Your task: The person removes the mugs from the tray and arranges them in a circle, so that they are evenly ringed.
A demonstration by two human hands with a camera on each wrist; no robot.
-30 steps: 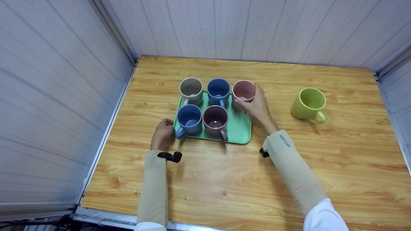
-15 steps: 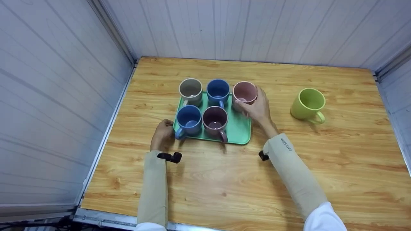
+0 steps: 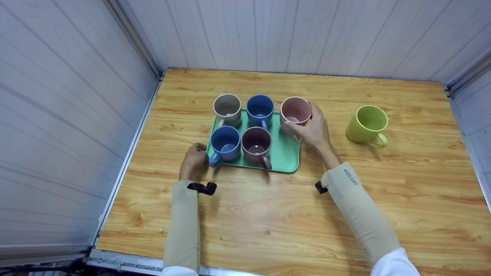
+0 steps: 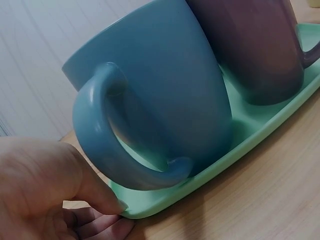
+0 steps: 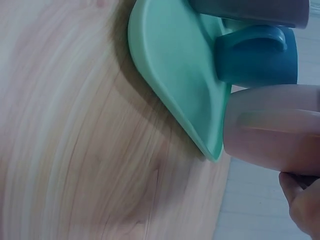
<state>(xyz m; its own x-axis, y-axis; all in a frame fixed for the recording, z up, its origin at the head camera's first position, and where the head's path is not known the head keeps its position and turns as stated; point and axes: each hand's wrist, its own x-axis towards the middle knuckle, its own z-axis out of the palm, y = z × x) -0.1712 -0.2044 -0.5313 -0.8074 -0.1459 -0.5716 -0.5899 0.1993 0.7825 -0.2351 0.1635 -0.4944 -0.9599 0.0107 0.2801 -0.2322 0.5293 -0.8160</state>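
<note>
My right hand (image 3: 316, 130) grips a pink mug (image 3: 295, 109), thumb on the near side and fingers round the far right side. In the right wrist view the pink mug (image 5: 272, 130) overlaps the far corner of a green tray (image 5: 175, 55). My left hand (image 3: 193, 159) pinches the tray's front left corner, thumb on the rim and fingers curled below, as the left wrist view shows. Beside that thumb stands a blue mug (image 4: 155, 85), its handle toward my hand. A purple mug (image 3: 256, 142), a second blue mug (image 3: 261, 109) and a grey mug (image 3: 227, 109) also stand on the tray.
A lime-green mug (image 3: 366, 124) stands apart on the wooden table (image 3: 268, 218), right of the tray. White panel walls (image 3: 249, 34) close off the back and both sides. A metal edge (image 3: 126, 262) runs along the table's front.
My right hand has shifted slightly to the right with the pink mug, widening the gap to the back blue mug. The left hand stays at the tray corner; the other mugs have not moved.
</note>
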